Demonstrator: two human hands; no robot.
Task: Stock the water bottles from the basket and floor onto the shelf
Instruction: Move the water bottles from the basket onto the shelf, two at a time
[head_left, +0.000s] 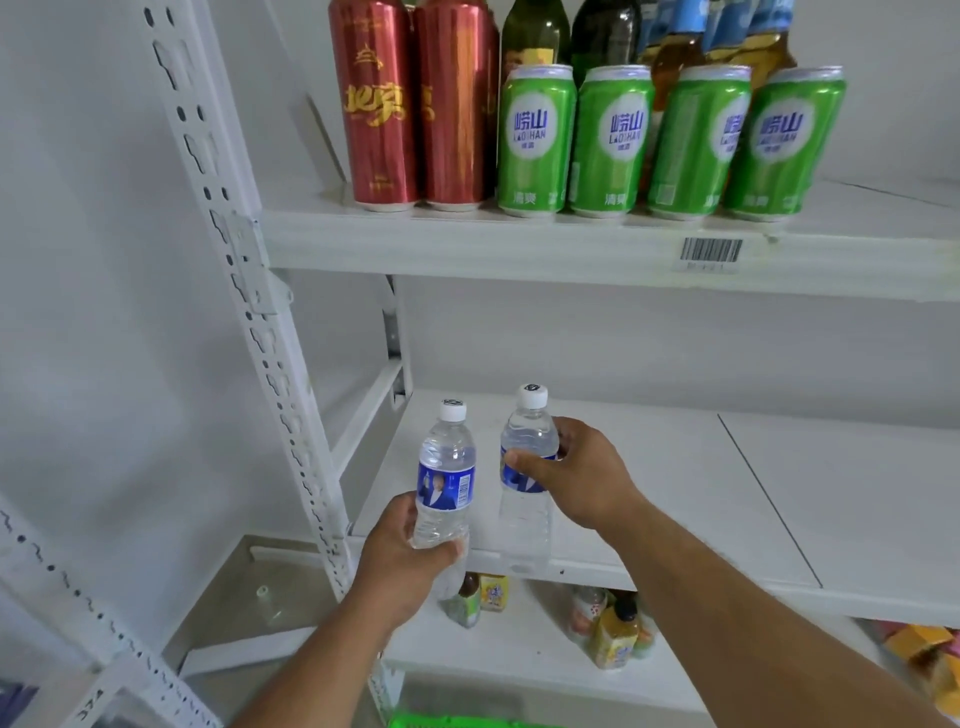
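Two clear water bottles with white caps and blue labels are in front of the white middle shelf (675, 493). My left hand (405, 561) grips the lower body of the left bottle (445, 478), held upright just before the shelf's front edge. My right hand (576, 473) grips the right bottle (527, 467) around its label; this bottle is upright over the shelf's front left part, its base near or on the shelf board. A green basket's rim (447, 721) shows at the bottom edge.
The upper shelf (519, 244) carries red cans (410, 104), several green cans (649, 140) and dark bottles behind. Small juice bottles (615, 629) stand on the lower shelf. A perforated white upright (260, 332) runs along the left. Yellow packets (930, 654) lie at lower right.
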